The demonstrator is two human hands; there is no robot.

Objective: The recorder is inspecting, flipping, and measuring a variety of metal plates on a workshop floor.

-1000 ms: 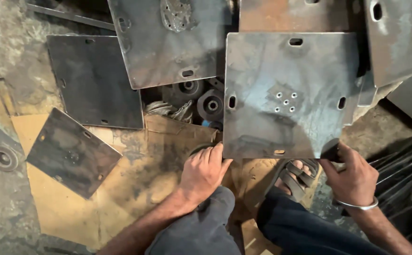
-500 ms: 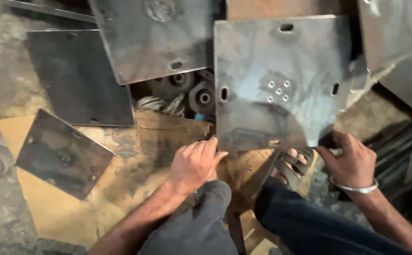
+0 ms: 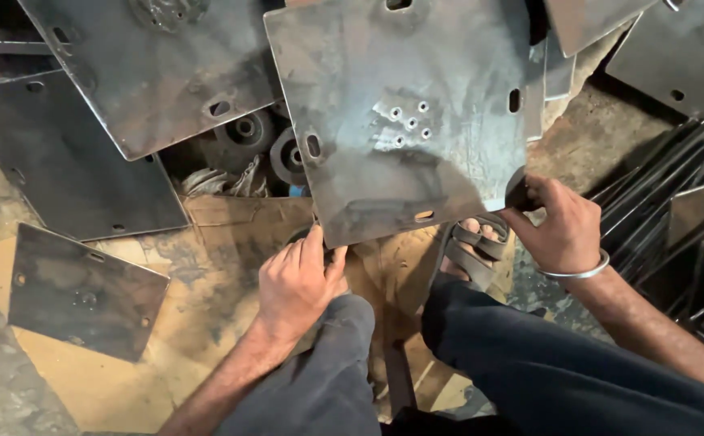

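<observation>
The plate, held tilted above the cardboard with the left hand gripping its near-left corner and the right hand its near-right corner, may slip and fall on the sandalled foot below.

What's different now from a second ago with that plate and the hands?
The big square steel plate has been drawn nearer to the person. The left hand stays at its near left corner, and the right hand has moved onto its near right corner. The other plates on the floor lie as before.
</observation>
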